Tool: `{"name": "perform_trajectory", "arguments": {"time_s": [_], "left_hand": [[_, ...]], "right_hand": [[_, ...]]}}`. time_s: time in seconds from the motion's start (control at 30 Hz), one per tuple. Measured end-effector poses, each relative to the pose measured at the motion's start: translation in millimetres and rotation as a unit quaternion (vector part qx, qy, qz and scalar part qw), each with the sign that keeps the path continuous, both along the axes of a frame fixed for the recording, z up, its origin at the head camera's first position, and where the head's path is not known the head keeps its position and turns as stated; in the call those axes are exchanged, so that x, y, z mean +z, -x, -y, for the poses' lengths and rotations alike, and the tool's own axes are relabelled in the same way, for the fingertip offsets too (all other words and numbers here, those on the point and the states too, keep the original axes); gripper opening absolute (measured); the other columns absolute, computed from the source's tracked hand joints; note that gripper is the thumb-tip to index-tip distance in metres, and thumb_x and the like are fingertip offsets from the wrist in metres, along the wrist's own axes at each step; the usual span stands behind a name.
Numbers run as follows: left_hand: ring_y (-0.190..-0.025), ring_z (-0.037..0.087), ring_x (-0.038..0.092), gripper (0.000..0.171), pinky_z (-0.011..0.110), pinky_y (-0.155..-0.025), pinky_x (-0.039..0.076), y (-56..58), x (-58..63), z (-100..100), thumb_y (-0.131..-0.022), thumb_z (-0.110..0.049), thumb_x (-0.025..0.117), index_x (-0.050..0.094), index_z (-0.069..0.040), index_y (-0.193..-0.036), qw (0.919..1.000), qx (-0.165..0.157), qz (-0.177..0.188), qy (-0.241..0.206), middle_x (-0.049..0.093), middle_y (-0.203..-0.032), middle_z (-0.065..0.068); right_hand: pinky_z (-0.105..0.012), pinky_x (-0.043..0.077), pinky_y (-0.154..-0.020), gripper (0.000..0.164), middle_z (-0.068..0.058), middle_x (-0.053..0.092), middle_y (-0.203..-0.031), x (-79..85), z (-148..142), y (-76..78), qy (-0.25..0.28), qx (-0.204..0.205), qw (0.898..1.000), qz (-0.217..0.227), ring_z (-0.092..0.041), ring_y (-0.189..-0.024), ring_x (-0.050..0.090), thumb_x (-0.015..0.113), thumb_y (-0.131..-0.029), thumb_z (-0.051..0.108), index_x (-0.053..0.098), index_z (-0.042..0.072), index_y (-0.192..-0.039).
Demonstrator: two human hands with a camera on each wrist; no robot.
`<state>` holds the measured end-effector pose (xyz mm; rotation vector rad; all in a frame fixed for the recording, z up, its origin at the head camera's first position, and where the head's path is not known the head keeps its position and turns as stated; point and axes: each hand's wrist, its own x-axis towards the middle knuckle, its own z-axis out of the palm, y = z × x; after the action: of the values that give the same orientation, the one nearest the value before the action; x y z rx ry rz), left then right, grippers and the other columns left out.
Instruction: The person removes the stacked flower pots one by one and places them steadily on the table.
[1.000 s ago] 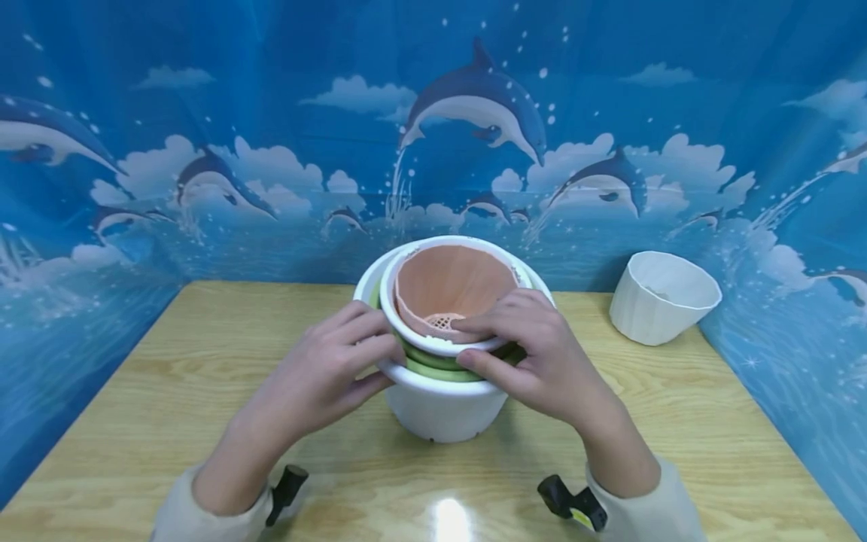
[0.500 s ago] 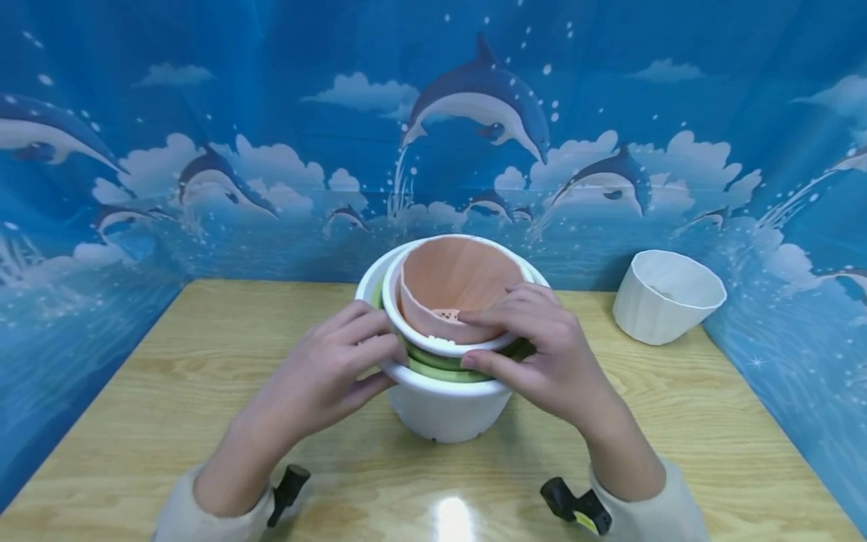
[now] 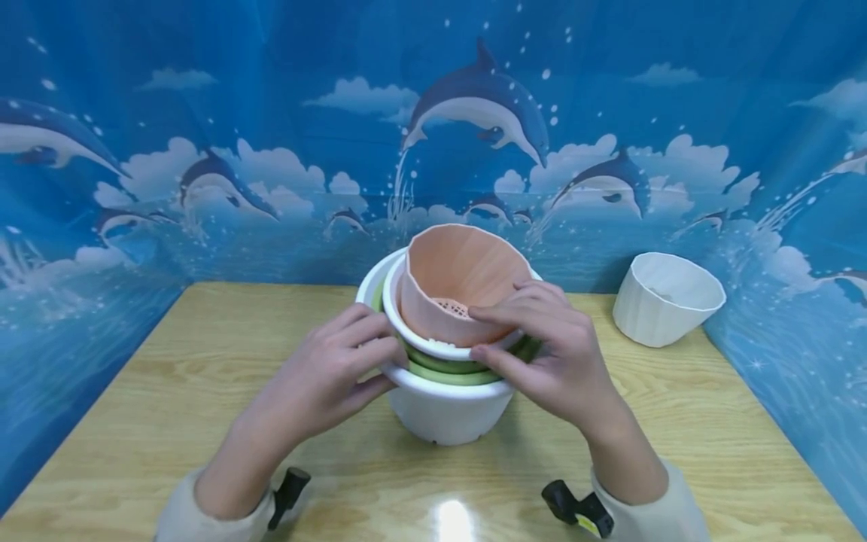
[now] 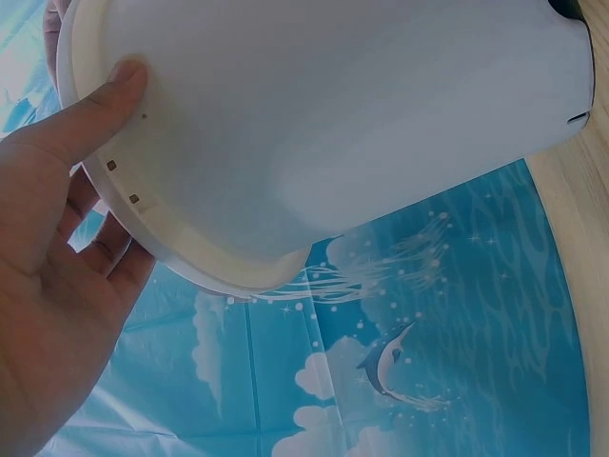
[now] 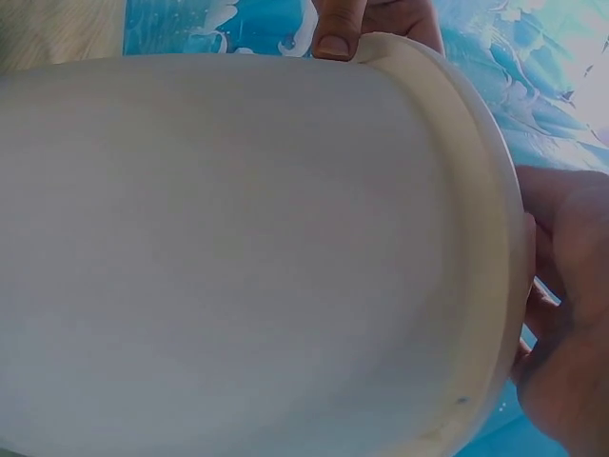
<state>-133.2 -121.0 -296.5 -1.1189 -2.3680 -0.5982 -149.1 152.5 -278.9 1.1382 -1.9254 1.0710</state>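
A nested stack of flower pots stands mid-table in the head view. Outermost is a large white pot; inside it show green rims, a smaller white pot's rim and a peach-orange pot with a perforated bottom. My left hand grips the large pot's left rim, its thumb pressed on the outer wall in the left wrist view. My right hand pinches the near right wall of the orange pot, index finger inside it; the thumb lies lower, by the smaller white rim. The orange pot sits tilted, raised above that rim.
A separate ribbed white pot leans tilted at the back right of the wooden table. A blue dolphin-print curtain closes off the back and sides.
The orange pot has risen out of the smaller white pot and tipped, showing more of its outer wall. My right fingers have shifted slightly with it; the left hand keeps its grip.
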Motion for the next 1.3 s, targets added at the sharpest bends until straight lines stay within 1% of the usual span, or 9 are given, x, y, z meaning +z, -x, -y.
{"name": "perform_trajectory", "arguments": {"time_s": [0.1,0.17,0.27,0.33,0.4,0.57,0.77,1.1,1.3], "left_hand": [[-0.103,0.010,0.055,0.026,0.030,-0.087,0.056,-0.3,-0.5,-0.1,-0.076,-0.020,0.088,0.067,-0.026,-0.091,1.0000,-0.001,0.001,0.000,0.065,-0.104,-0.012],[-0.102,0.010,0.056,0.026,0.030,-0.086,0.056,0.0,-0.8,-0.1,-0.076,-0.019,0.088,0.067,-0.025,-0.091,1.0000,-0.003,-0.001,-0.002,0.065,-0.104,-0.011],[-0.102,0.010,0.055,0.026,0.030,-0.086,0.056,0.0,-1.0,0.0,-0.076,-0.019,0.088,0.067,-0.025,-0.091,1.0000,-0.005,-0.002,-0.004,0.065,-0.104,-0.011],[-0.102,0.010,0.055,0.026,0.031,-0.086,0.056,0.0,-1.0,0.2,-0.076,-0.019,0.088,0.067,-0.025,-0.091,1.0000,-0.005,-0.001,-0.005,0.065,-0.104,-0.012],[-0.102,0.011,0.055,0.026,0.031,-0.086,0.056,0.0,-0.9,0.3,-0.076,-0.020,0.088,0.067,-0.026,-0.091,1.0000,-0.005,0.000,-0.006,0.065,-0.105,-0.011],[-0.103,0.011,0.055,0.026,0.031,-0.087,0.056,0.5,-1.0,0.2,-0.077,-0.019,0.087,0.067,-0.026,-0.092,1.0000,-0.006,0.003,-0.007,0.066,-0.106,-0.011],[-0.104,0.011,0.055,0.026,0.032,-0.087,0.056,0.6,-1.8,0.3,-0.077,-0.019,0.087,0.067,-0.026,-0.092,0.9999,-0.008,0.001,-0.007,0.066,-0.107,-0.011],[-0.104,0.011,0.055,0.026,0.032,-0.087,0.056,0.0,-1.9,1.0,-0.077,-0.019,0.087,0.066,-0.025,-0.091,0.9999,-0.010,0.003,-0.007,0.065,-0.106,-0.011],[-0.104,0.011,0.055,0.026,0.032,-0.088,0.056,0.0,-1.0,0.3,-0.077,-0.018,0.088,0.067,-0.025,-0.091,1.0000,-0.005,0.004,-0.006,0.066,-0.107,-0.011]], "right_hand": [[-0.033,0.044,-0.091,0.023,0.000,0.075,-0.087,-0.1,-0.4,0.1,0.008,0.008,1.000,-0.005,-0.015,-0.084,0.062,0.081,-0.082,0.014,0.077,0.006,-0.103],[-0.035,0.045,-0.094,0.024,0.000,0.074,-0.085,0.1,-0.8,-0.2,0.013,0.006,1.000,-0.005,-0.014,-0.083,0.061,0.081,-0.078,0.006,0.077,0.005,-0.102],[-0.042,0.045,-0.103,0.024,-0.001,0.074,-0.085,0.6,-2.0,-1.0,0.018,-0.003,1.000,-0.002,-0.013,-0.082,0.061,0.080,-0.077,0.003,0.077,0.005,-0.101],[-0.049,0.041,-0.110,0.023,-0.002,0.074,-0.086,1.1,-2.7,-1.6,0.022,-0.008,1.000,0.000,-0.013,-0.082,0.062,0.079,-0.077,0.002,0.076,0.005,-0.100],[-0.053,0.038,-0.112,0.021,-0.003,0.074,-0.088,1.6,-3.6,-2.0,0.026,-0.010,1.000,0.000,-0.013,-0.083,0.063,0.078,-0.078,0.002,0.075,0.004,-0.099],[-0.055,0.035,-0.114,0.015,-0.005,0.073,-0.090,2.8,-4.7,-1.3,0.033,-0.011,0.999,-0.004,-0.015,-0.091,0.062,0.076,-0.087,0.011,0.074,0.003,-0.100],[-0.056,0.033,-0.115,0.029,-0.007,0.070,-0.091,3.4,-5.4,-0.7,0.040,-0.016,0.999,-0.015,-0.017,-0.095,0.061,0.068,-0.096,0.030,0.073,0.002,-0.098],[-0.056,0.032,-0.116,0.032,-0.013,0.069,-0.093,3.2,-6.8,0.2,0.069,-0.017,0.997,-0.028,-0.022,-0.100,0.062,0.068,-0.096,0.030,0.071,-0.002,-0.094],[-0.057,0.032,-0.116,0.036,-0.016,0.069,-0.092,4.9,-7.9,1.0,0.093,-0.035,0.994,-0.043,-0.021,-0.102,0.061,0.069,-0.095,0.032,0.070,-0.004,-0.091]]}}
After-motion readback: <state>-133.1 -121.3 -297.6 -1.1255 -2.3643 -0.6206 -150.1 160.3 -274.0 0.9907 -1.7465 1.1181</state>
